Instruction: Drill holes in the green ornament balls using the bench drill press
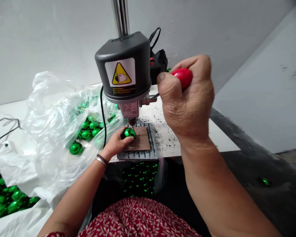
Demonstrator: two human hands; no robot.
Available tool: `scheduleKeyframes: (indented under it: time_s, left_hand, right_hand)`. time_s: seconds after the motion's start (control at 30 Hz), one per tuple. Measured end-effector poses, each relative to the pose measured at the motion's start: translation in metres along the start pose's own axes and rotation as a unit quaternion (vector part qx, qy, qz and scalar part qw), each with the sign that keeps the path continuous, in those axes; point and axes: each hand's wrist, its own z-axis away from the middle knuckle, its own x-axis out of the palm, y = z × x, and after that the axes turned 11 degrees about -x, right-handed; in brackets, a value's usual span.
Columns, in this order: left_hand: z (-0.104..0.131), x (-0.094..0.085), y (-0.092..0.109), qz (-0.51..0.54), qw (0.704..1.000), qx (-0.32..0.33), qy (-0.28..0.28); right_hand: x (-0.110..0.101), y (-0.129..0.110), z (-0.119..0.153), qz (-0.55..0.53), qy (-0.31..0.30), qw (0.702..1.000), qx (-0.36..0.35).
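Observation:
My left hand (117, 141) grips a shiny green bauble (129, 133) between thumb and fingers, over a brown board (141, 140) on the ribbed metal base (153, 152) of a drill press (123, 72). The thin bit (133, 127) points down at the bauble's top; whether it touches cannot be made out. Raised at the right of the machine head, my right hand (189, 95) is closed round the red knob (184, 77) of the feed lever. Dark shavings lie on the board and around the base.
Beside the base, a clear plastic bag (51, 108) spills several green baubles (86, 134) onto the white table (224, 138). More baubles fill a white sack (22, 217) at lower left. A black cord (103, 121) hangs by the drill. One bauble (265, 181) lies on the floor.

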Motion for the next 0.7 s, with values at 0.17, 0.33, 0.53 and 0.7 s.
scheduleKeyframes:
  time_s: [0.17,0.33,0.53,0.7]
  left_hand:
    - [-0.003,0.002,0.009,-0.027,0.999,-0.017,-0.002]
    - [-0.006,0.005,0.012,-0.057,0.998,0.007,-0.005]
    - [-0.001,0.013,0.013,-0.039,0.999,0.012,-0.009]
    - [0.006,0.022,0.017,-0.003,1.0,-0.012,0.012]
  right_hand:
    - [0.0,-0.001,0.0,0.003,-0.002,1.0,-0.003]
    - [-0.002,-0.002,-0.001,0.013,-0.016,1.0,-0.012]
    - [-0.001,-0.003,-0.001,-0.009,-0.005,1.0,-0.002]
    - [-0.002,-0.003,-0.001,-0.011,0.001,1.0,0.003]
